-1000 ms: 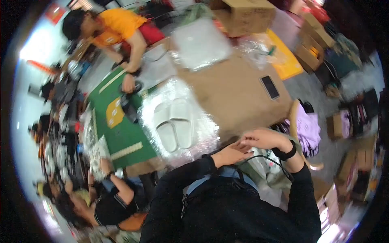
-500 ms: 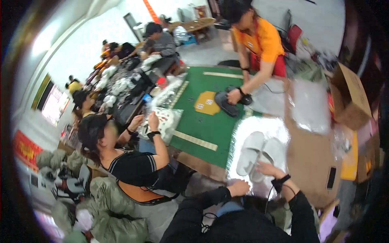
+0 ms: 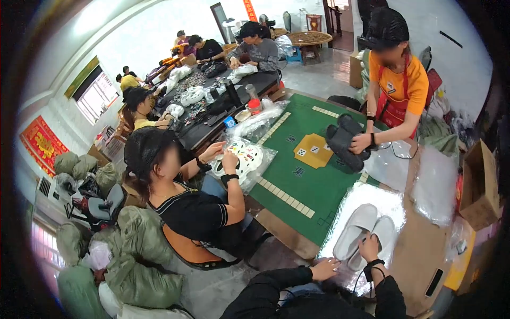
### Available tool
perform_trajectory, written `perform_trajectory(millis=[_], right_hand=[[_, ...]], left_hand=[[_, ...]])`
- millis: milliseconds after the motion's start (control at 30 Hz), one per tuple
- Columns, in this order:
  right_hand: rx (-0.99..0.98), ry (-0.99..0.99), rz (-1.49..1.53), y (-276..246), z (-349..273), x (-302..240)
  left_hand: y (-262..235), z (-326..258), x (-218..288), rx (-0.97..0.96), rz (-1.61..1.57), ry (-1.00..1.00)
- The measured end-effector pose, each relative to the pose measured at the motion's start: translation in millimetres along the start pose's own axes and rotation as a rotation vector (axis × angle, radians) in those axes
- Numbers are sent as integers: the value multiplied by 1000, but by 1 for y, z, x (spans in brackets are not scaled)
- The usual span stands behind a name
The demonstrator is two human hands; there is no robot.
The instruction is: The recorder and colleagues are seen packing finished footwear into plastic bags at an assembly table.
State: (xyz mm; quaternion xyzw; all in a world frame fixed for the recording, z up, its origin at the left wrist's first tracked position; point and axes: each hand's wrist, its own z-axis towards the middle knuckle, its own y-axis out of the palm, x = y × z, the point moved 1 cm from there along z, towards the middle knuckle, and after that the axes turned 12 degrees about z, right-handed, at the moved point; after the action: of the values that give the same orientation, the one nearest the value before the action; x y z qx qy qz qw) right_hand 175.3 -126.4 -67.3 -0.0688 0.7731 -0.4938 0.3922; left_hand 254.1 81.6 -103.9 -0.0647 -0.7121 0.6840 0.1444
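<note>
A pair of white slippers [image 3: 355, 223] lies side by side on a shiny clear plastic bag [image 3: 332, 223], toes pointing away from me. My right hand [image 3: 368, 248] is at their heel ends, its curled fingers closed on the inner edge of the right slipper. Close to the bag's near edge is my left hand [image 3: 325, 269], fingers stretched out toward the left slipper's heel and holding nothing that I can see. Both lie at the near end of the table, by the green mat [image 3: 297, 186].
Across the table, a co-worker in orange holds dark slippers [image 3: 348, 143]. On my left another handles white perforated clogs [image 3: 247, 159]. Clear bags [image 3: 438, 183] and an open cardboard box [image 3: 478, 183] sit at right. A dark phone-like object [image 3: 434, 282] lies near the right edge.
My view has swung, shifting the scene. My right hand has come down to the slippers' heels, and my left hand has opened out toward them. The co-worker opposite has raised the dark slippers.
</note>
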Motion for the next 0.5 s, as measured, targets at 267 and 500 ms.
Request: perform_trajectory(millis=[267, 500], right_hand=[[411, -269, 377, -49, -15, -9], [139, -168, 642, -147, -68, -10]], left_hand=[[5, 16, 7, -47, 152, 4], [-6, 50, 5, -159, 46, -132]])
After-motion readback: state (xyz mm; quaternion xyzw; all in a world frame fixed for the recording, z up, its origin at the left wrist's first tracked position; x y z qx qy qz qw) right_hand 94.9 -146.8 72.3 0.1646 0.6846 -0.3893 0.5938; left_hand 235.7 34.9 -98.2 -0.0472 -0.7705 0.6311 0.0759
